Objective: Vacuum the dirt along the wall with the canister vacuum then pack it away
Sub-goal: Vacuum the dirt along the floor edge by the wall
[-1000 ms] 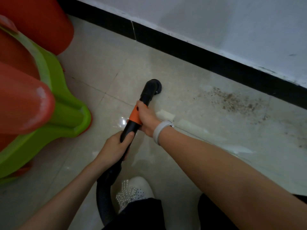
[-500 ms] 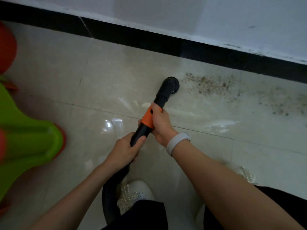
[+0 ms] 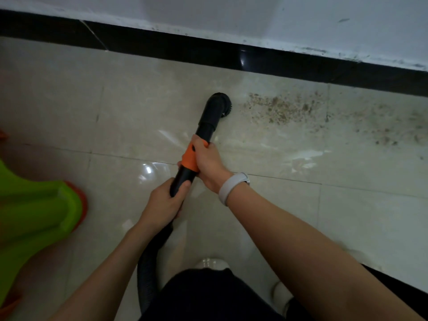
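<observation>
On floor by wall: brush nozzle (image 3: 219,104) just left of dirt (image 3: 281,109)
Right hand (image 3: 206,163): wrapped around orange collar (image 3: 191,157)
Left hand (image 3: 165,203): gripping black wand (image 3: 180,184) below it

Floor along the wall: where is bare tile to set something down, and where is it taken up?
Bare tile lies left of the brush nozzle, between the black baseboard and the green plastic object. Another bare patch lies right of the right forearm, below the dirt patch. It is crowded at centre, where both hands grip the vacuum wand.
</observation>
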